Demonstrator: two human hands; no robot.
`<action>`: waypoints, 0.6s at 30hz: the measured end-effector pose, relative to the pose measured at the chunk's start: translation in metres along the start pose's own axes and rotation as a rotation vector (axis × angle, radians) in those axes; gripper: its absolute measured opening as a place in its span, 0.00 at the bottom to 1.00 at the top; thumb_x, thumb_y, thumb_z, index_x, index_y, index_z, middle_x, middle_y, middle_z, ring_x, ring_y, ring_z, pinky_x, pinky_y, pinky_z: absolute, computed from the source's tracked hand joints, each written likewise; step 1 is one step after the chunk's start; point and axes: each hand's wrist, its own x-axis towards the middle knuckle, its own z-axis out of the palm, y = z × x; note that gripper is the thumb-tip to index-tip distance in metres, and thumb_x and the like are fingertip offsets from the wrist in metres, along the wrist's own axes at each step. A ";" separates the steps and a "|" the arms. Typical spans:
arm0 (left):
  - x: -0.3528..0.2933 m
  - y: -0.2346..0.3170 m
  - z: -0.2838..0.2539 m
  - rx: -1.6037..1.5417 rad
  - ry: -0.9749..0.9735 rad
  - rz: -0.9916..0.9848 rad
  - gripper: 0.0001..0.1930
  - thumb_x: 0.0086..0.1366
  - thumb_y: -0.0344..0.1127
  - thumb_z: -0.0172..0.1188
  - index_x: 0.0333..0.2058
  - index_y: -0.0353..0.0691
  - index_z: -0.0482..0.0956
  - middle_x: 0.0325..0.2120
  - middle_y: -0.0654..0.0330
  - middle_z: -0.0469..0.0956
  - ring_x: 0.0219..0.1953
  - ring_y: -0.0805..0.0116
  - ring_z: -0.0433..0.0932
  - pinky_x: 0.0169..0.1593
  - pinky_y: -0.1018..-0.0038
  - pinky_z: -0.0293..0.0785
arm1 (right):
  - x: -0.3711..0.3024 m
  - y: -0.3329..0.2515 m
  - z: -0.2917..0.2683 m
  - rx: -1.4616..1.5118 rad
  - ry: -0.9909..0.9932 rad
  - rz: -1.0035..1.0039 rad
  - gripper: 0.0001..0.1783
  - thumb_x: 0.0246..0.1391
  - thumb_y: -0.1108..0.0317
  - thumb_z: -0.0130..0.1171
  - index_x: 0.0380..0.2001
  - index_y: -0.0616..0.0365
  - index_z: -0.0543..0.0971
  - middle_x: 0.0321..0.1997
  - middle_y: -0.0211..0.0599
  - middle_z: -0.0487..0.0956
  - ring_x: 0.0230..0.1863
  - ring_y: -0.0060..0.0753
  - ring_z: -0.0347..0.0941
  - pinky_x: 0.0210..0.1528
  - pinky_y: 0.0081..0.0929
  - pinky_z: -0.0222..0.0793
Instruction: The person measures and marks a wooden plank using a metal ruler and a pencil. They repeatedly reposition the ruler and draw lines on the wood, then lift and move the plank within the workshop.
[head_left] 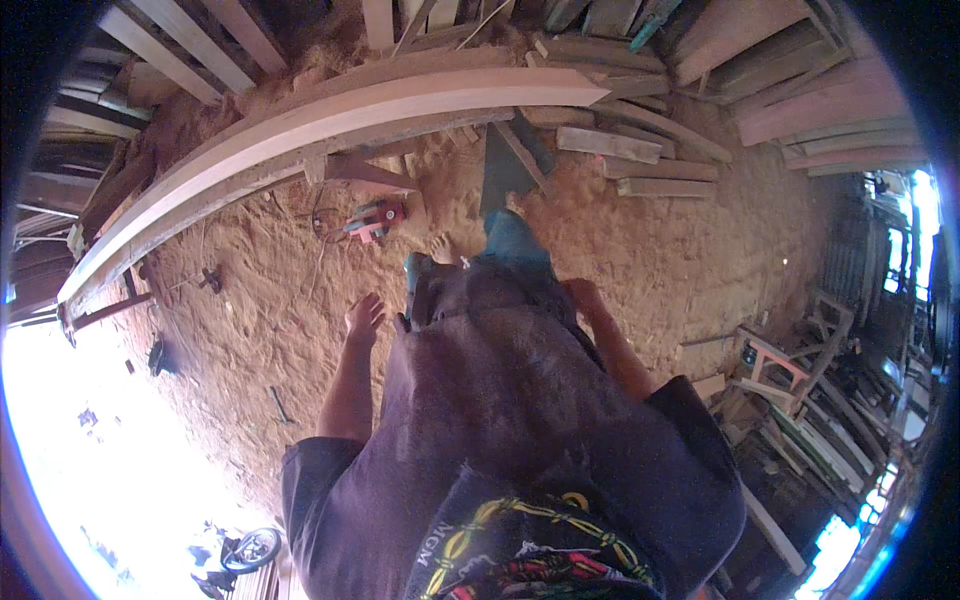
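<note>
My left hand (pixel 365 315) hangs beside my hip with its fingers apart and nothing in it. On the other side, my right hand (pixel 583 297) is close against the side of my dark clothing, its fingers mostly hidden. Ahead of my feet a red and black power tool (pixel 376 219) with a cord rests on the sawdust-covered ground, nearer to my left side. Beyond it, a long planed wooden beam (pixel 370 108) lies across a rough timber support (pixel 400 130), away from both hands.
Short wood blocks (pixel 608 144) are piled at the far right. Boards (pixel 185 50) stand stacked along the back. A wooden frame (pixel 775 358) and scrap timber (pixel 820 430) crowd the right side. A dark bar-shaped tool (pixel 279 404) lies at left; a wheel (pixel 252 550) shows lower left.
</note>
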 end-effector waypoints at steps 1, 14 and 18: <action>0.012 -0.012 0.002 -0.032 -0.020 -0.006 0.23 0.72 0.40 0.57 0.62 0.40 0.72 0.54 0.54 0.81 0.53 0.56 0.82 0.55 0.62 0.77 | 0.002 -0.005 -0.008 0.281 0.103 -0.007 0.15 0.63 0.55 0.63 0.38 0.56 0.85 0.35 0.37 0.86 0.34 0.34 0.83 0.30 0.32 0.74; 0.008 -0.008 0.043 0.080 -0.232 0.179 0.23 0.71 0.38 0.58 0.61 0.36 0.74 0.53 0.53 0.82 0.53 0.57 0.83 0.53 0.62 0.75 | 0.001 -0.060 -0.147 1.272 0.248 0.487 0.20 0.68 0.55 0.59 0.51 0.60 0.82 0.43 0.36 0.85 0.43 0.33 0.84 0.40 0.33 0.79; 0.005 0.020 0.036 0.083 -0.194 0.105 0.22 0.71 0.43 0.60 0.60 0.43 0.74 0.52 0.58 0.82 0.52 0.61 0.82 0.55 0.61 0.74 | 0.001 -0.057 -0.125 1.278 0.204 0.555 0.19 0.68 0.56 0.59 0.50 0.59 0.82 0.41 0.36 0.85 0.42 0.31 0.84 0.41 0.33 0.79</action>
